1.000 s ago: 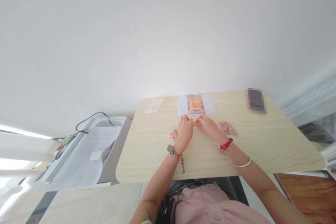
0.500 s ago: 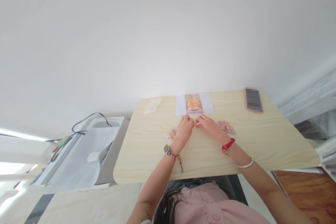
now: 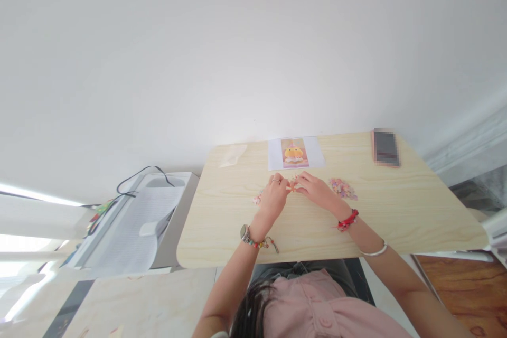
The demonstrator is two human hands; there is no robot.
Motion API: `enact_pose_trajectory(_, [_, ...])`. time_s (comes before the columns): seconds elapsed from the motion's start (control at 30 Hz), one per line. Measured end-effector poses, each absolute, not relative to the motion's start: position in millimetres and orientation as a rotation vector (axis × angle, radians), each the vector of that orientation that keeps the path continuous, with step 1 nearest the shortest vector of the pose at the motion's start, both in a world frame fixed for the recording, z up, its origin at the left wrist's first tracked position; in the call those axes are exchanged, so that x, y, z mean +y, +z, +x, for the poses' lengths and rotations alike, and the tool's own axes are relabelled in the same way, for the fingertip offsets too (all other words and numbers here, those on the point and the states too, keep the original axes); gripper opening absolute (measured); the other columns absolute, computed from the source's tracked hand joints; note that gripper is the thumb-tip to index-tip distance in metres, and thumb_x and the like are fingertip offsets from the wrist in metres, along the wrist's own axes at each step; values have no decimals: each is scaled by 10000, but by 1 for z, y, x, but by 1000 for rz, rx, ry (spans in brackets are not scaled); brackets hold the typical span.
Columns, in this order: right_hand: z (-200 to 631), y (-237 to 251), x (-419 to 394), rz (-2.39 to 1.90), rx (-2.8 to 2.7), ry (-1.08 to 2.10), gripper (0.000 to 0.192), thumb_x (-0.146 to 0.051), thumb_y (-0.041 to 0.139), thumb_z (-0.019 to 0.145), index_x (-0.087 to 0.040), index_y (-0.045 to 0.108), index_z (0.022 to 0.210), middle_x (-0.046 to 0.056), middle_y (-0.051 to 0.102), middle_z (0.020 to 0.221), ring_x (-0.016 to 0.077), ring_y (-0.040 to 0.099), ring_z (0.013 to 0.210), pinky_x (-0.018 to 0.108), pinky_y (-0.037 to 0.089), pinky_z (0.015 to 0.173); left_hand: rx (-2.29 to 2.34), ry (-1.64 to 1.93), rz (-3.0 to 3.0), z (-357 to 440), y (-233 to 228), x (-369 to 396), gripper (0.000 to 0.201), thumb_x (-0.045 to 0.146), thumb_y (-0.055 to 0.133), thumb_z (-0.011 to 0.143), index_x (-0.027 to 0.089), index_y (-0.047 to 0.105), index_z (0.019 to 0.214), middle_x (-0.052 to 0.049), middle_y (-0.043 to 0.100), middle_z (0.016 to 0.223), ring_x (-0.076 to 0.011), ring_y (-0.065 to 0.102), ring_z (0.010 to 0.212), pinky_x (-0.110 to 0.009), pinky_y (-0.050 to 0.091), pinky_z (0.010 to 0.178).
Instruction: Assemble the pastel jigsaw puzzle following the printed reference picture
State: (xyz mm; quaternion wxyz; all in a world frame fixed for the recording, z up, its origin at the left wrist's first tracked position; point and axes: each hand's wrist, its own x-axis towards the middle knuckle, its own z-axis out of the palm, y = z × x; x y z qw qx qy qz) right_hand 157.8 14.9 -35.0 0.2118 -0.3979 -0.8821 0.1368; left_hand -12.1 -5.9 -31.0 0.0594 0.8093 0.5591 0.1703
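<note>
Your left hand [image 3: 274, 196] and right hand [image 3: 316, 190], fingers bunched narrow, sit either side of small orange pieces [image 3: 293, 186] at the desk [image 3: 222, 216], your side of the printed sheet [image 3: 276, 156]. Can't tell if either grips or only touches. Left pile [image 3: 257, 198] beside your left hand, partly hidden; right pile [image 3: 343, 189] near your right.

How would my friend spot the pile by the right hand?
Find the pale wooden table. Beside the right hand lies the pinkish pile of pieces. The other pile, by the left hand, is partly hidden; this one shows far more.
</note>
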Motion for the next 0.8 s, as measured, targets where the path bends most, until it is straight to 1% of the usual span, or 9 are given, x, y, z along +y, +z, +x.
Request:
enact_pose_trajectory(0.17, [127, -35, 16, -1044, -2490, 399, 127, -223, 497, 841, -181, 575, 932, 45, 530, 907, 154, 544, 818, 285, 433, 741, 1817, 524, 2385, -39, -27, -18, 105, 148, 569, 767, 156, 543, 869, -53, 451, 905, -184, 458, 907, -321, 456, 774])
enact_pose_trajectory(0.3, [100, -39, 17, -1002, -2585, 404, 129, -238, 498, 843, -164, 592, 891, 46, 524, 890, 137, 546, 755, 265, 421, 699, 1938, 462, 2283, -59, -26, -28, 63, 124, 533, 778, 145, 564, 829, -68, 455, 892, -188, 462, 890, -305, 462, 737])
enact_pose_trajectory(0.37, [92, -40, 17, -1001, -2614, 425, 144, -249, 488, 849, -160, 599, 871, 47, 521, 888, 127, 546, 722, 257, 418, 679, 1975, 452, 2245, -65, -26, -32, 93, 100, 510, 781, 150, 569, 833, -64, 455, 885, -182, 465, 876, -302, 460, 731])
enact_pose_trajectory(0.43, [91, -41, 17, -1014, -2607, 444, 146, -239, 483, 851, -160, 600, 888, 50, 522, 899, 129, 547, 727, 261, 419, 681, 1990, 466, 2220, -66, -26, -33, 128, 87, 513, 770, 155, 570, 861, -59, 453, 891, -179, 464, 879, -301, 457, 739])
enact_pose_trajectory(0.6, [121, -41, 20, -1115, -2436, 516, 153, -185, 495, 830, -178, 593, 946, 48, 527, 929, 151, 544, 830, 292, 430, 755, 1960, 551, 2206, -57, -27, -25, 226, 82, 547, 744, 160, 564, 955, -58, 447, 923, -185, 450, 927, -313, 440, 800])
enact_pose_trajectory(0.7, [150, -44, 22, -1200, -2333, 551, 177, -192, 458, 845, -193, 595, 956, 39, 522, 906, 148, 543, 842, 296, 436, 780, 1924, 534, 2224, -43, -30, -14, 215, 104, 559, 747, 163, 571, 954, -60, 449, 932, -187, 445, 947, -305, 438, 796])
enact_pose_trajectory(0.8, [171, -48, 22, -1294, -2294, 512, 185, -190, 457, 837, -190, 592, 963, 40, 519, 908, 155, 543, 845, 311, 437, 798, 1909, 446, 2245, -26, -34, -1, 161, 134, 544, 768, 164, 583, 922, -68, 455, 948, -195, 444, 958, -299, 443, 762])
